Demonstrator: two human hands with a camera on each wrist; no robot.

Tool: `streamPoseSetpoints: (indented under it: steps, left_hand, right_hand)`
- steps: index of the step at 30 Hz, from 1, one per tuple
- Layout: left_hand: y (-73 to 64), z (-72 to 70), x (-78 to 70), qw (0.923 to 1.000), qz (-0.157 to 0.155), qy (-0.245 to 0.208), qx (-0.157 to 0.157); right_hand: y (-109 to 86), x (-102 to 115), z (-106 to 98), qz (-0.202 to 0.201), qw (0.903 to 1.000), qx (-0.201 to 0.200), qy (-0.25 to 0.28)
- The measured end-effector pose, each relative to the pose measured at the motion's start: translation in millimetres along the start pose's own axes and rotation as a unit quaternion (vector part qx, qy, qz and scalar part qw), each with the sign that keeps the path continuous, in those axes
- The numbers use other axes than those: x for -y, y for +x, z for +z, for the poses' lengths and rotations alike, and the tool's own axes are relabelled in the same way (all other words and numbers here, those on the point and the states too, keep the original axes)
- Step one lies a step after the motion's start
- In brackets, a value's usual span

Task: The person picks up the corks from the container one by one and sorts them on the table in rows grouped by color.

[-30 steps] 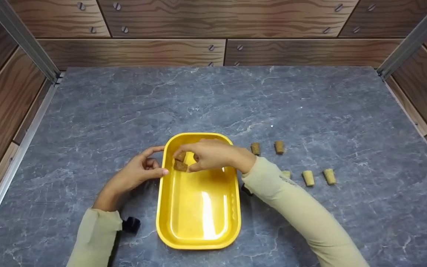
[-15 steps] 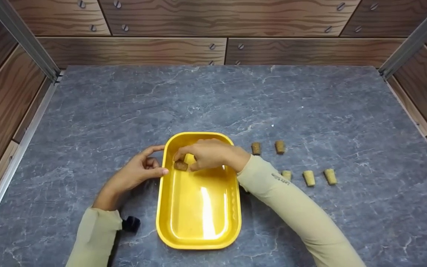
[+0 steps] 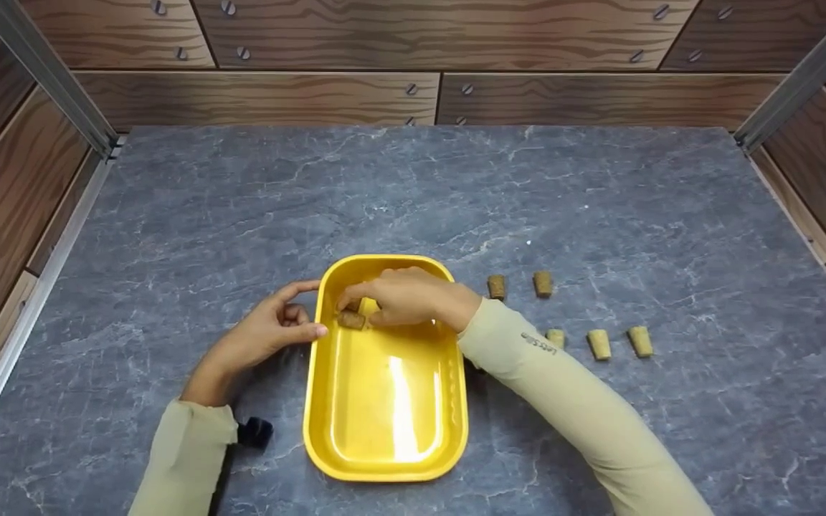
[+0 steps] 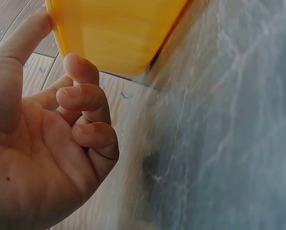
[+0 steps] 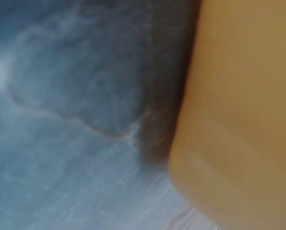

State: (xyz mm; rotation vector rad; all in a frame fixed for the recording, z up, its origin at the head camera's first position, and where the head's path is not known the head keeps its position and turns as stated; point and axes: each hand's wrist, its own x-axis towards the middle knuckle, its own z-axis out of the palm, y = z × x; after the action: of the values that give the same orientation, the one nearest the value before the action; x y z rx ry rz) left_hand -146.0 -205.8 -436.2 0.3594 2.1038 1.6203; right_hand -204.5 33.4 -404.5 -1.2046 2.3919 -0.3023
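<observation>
A yellow tray stands lengthwise on the table. My left hand holds its left rim, thumb tip on the edge and index finger reaching to the rim farther back. The other fingers curl beside the tray's outer wall in the left wrist view. Inside the tray, my right hand bends over a brown tapered cork, index finger at one end and thumb close to the other. Another brown piece shows behind it, partly hidden by the fingers. In the right wrist view, only the tray's outer wall and the tabletop appear.
Right of the tray lie two brown corks. Nearer are three paler corks, the leftmost partly covered by the right sleeve. Wood-patterned panels enclose the marbled grey table at the back and sides.
The right hand has shifted slightly inside the tray, and the cork at its fingertips has turned a little. The left hand stays on the rim.
</observation>
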Motion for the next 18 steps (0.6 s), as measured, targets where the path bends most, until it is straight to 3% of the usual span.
streamPoseSetpoints:
  steps: [9, 18]
  left_hand:
    - [0.8, 0.3, -1.6, 1.0, 0.0, 0.009, -0.002]
    - [0.3, 0.4, -1.1, 1.0, -0.003, 0.008, -0.003]
  right_hand:
    - [0.2, 0, 2, -0.009, 0.9997, -0.018, -0.012]
    - [-17.2, 2, -13, -0.035, 0.9973, -0.057, 0.03]
